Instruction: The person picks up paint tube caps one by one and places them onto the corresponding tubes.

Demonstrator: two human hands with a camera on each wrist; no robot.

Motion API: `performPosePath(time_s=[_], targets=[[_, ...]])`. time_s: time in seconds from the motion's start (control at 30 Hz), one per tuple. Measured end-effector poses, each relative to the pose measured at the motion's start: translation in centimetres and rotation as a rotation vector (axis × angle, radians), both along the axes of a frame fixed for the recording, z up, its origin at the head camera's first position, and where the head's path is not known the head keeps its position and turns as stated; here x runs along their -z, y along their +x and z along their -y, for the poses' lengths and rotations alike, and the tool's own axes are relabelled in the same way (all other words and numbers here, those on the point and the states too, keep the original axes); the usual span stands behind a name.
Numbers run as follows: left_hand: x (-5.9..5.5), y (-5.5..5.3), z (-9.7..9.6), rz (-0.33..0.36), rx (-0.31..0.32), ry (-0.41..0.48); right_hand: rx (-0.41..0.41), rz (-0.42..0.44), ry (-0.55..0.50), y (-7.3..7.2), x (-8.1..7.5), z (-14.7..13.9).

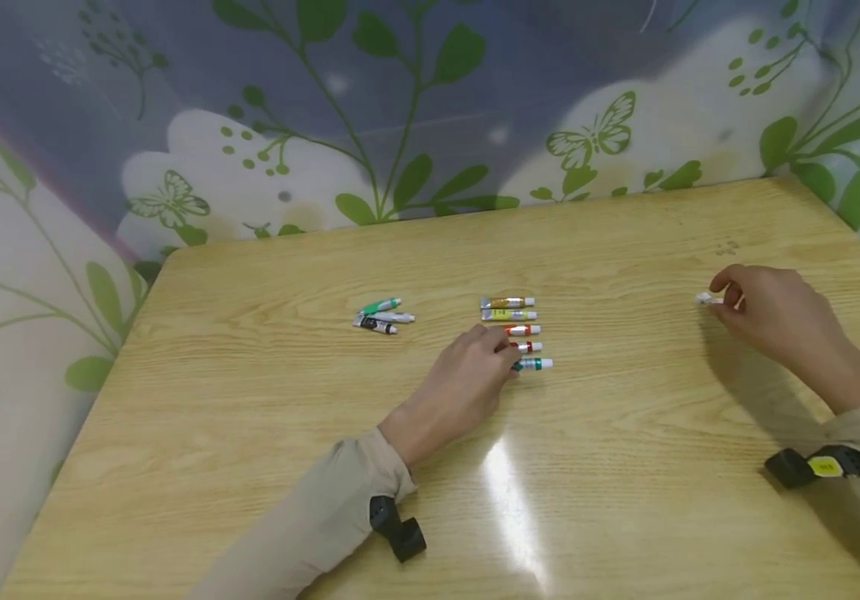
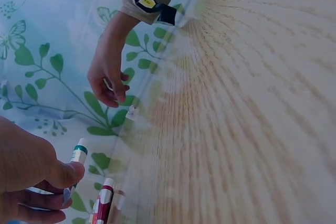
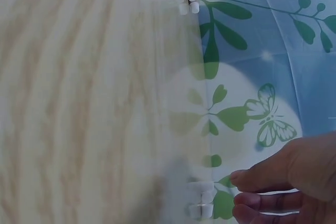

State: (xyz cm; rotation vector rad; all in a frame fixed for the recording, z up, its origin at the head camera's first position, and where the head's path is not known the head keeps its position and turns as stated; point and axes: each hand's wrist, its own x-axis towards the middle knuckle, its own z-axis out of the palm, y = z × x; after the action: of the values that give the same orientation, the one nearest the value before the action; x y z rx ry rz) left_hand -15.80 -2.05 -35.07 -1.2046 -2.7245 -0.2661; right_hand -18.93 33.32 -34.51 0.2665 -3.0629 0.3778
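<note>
A row of small paint tubes lies at mid-table: a gold tube (image 1: 508, 302), a yellow tube (image 1: 508, 315), an orange tube (image 1: 524, 331), a dark red tube (image 1: 526, 347) and a teal-green tube (image 1: 535, 364) nearest me. My left hand (image 1: 475, 367) pinches the teal-green tube (image 2: 79, 156) between thumb and fingers, its white cap sticking out, and partly covers the tubes beside it. Over at the right, my right hand (image 1: 782, 321) has its fingers loosely bent beside small white pieces (image 1: 706, 298). In the right wrist view, these white pieces (image 3: 206, 203) stand apart from the fingertips.
Left of the row, a light green tube (image 1: 381, 306), a silver-white tube (image 1: 392, 317) and a black tube (image 1: 376, 325) lie bunched together. A patterned wall covering (image 1: 445, 108) rises behind the wooden table (image 1: 250, 392). Faint marks (image 1: 727, 247) show at the table's back right.
</note>
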Motion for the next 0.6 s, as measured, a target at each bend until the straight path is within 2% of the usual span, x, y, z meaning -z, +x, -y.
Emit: performPosePath(time_s=[0.3,0.6], targets=[[0.6,-0.4,-0.2,0.017,-0.004,-0.042,0.034,0.115,0.011,-0.2,0.6,-0.9],[1.1,-1.0,-0.2,0.029,-0.016,-0.073,0.006,0.157,-0.019,-0.9,1.2,-1.1]])
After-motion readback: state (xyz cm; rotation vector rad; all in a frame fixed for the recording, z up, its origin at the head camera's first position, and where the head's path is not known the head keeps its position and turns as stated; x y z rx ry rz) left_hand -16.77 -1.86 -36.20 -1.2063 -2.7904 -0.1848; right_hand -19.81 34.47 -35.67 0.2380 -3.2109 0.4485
